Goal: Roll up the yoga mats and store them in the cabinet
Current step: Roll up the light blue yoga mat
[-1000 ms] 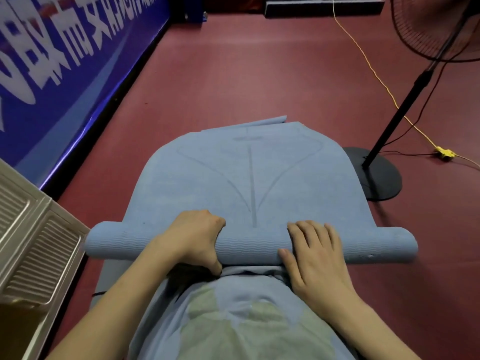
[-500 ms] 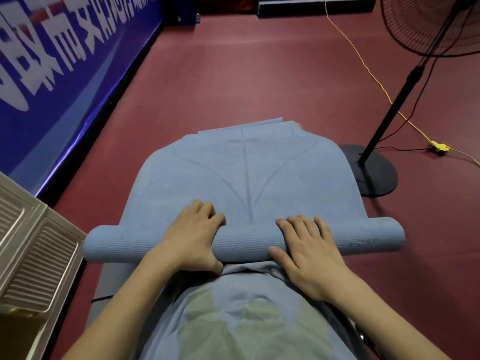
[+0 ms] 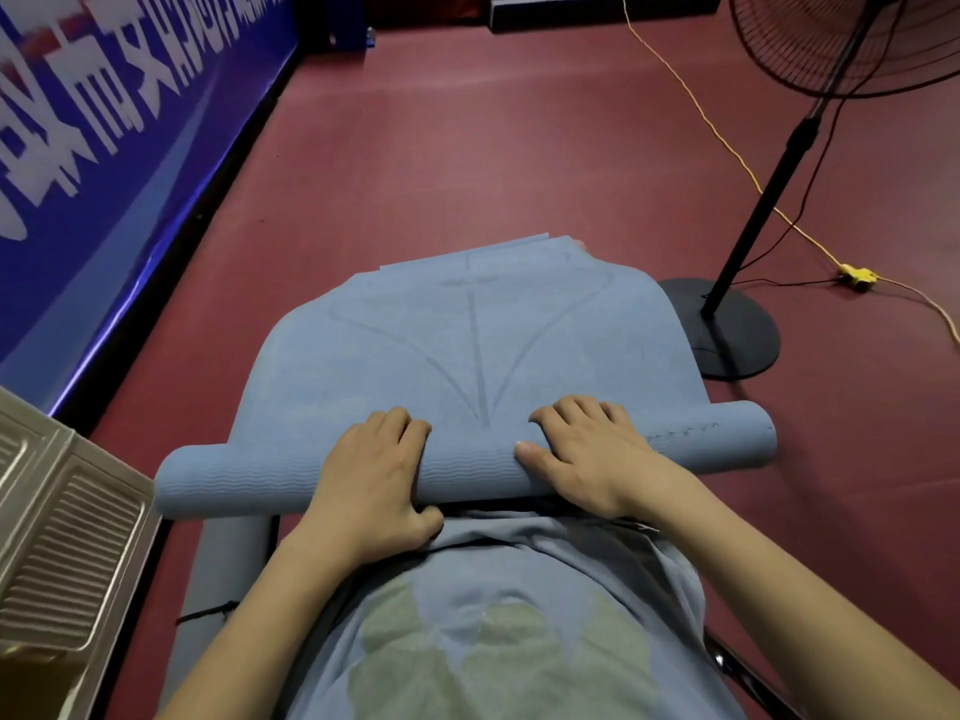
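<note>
Both hands wrap the roll: our left hand (image 3: 371,478) and right hand (image 3: 587,452) curl over the rolled part of the blue textured foam yoga mat (image 3: 467,350), which lies on the dark red floor (image 3: 493,148). If we press unevenly, we judge the roll could skew, leaving one end telescoping out and awkward for the cabinet.
</note>
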`<action>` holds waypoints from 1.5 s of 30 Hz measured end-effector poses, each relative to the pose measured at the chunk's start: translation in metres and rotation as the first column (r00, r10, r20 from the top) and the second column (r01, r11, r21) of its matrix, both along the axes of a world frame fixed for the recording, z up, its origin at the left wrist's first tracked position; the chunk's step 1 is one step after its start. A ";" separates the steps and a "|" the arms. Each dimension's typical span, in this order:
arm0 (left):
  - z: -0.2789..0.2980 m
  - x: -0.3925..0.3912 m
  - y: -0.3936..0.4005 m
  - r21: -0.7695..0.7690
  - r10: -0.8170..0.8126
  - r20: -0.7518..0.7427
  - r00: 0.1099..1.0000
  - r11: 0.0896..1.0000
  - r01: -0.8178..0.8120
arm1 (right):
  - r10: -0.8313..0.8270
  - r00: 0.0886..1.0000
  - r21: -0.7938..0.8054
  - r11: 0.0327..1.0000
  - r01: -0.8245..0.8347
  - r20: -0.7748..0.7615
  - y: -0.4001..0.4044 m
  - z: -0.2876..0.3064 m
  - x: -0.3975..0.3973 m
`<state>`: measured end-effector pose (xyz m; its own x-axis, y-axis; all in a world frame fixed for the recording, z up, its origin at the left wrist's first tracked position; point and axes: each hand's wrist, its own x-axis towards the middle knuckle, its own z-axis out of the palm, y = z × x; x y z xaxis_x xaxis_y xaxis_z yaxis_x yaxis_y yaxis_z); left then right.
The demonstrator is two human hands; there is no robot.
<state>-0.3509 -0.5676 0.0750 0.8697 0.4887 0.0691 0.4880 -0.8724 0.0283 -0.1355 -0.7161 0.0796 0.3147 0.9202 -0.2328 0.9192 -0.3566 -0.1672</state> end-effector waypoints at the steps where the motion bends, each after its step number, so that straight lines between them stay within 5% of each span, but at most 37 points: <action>1: -0.002 0.001 -0.001 0.014 0.006 0.002 1.000 1.000 -0.006 | 0.005 1.000 -0.011 1.000 -0.005 -0.013 0.004 0.000 0.004; 16: -0.032 -0.005 -0.017 0.103 0.044 0.191 0.981 0.993 -0.065 | 0.027 0.993 -0.056 0.998 -0.034 -0.116 0.024 0.003 0.023; 22: -0.031 0.004 -0.006 0.132 0.060 0.192 0.980 0.987 -0.086 | -0.013 0.998 0.204 0.979 0.024 -0.056 0.020 -0.009 0.021; 27: -0.034 0.007 0.000 0.183 0.040 0.227 0.973 0.980 -0.083 | 0.005 1.000 0.260 0.966 -0.004 -0.002 0.020 -0.009 0.020; 31: -0.030 0.016 0.017 0.175 0.048 0.138 0.989 0.982 -0.072 | 0.005 0.996 0.236 0.971 0.018 -0.094 0.031 0.004 0.024; 37: 0.003 0.040 0.052 0.014 0.020 -0.179 0.984 1.000 -0.017 | 0.036 0.994 0.148 0.988 -0.051 0.104 0.045 0.012 0.016; 45: 0.030 0.060 0.074 -0.221 -0.016 -0.289 0.957 0.974 -0.051 | 0.116 0.970 0.112 0.983 -0.143 0.216 0.056 0.005 0.019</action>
<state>-0.2913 -0.4933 0.1047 0.8275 0.4779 -0.2947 0.5193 -0.8510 0.0782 -0.1165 -0.6605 0.0844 0.2197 0.9740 -0.0549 0.9754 -0.2203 -0.0040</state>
